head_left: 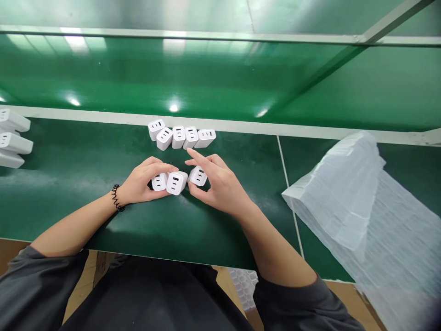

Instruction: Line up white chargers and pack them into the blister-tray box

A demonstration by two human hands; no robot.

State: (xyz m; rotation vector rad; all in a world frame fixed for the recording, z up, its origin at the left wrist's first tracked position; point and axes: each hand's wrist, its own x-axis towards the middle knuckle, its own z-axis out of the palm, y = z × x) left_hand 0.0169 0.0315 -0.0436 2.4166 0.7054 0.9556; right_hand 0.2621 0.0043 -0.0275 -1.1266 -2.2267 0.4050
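Low over the middle of the green table, my left hand (146,179) curls its thumb and fingers around two white USB chargers, one (159,182) in the palm and one (176,183) at the fingertips. Their port faces point up toward me. Beside them, my right hand (220,184) holds a third USB charger (198,176) between thumb and fingers, its index finger stretched out above. Just beyond my hands, several more white USB chargers (178,137) stand in an uneven row, ports facing up.
More white chargers (15,143) lie at the far left edge. A crumpled sheet of translucent white packing film (344,197) covers the right side of the table. A white rail (241,126) runs along the back. Below the front edge, a clear tray (244,287) shows partly.
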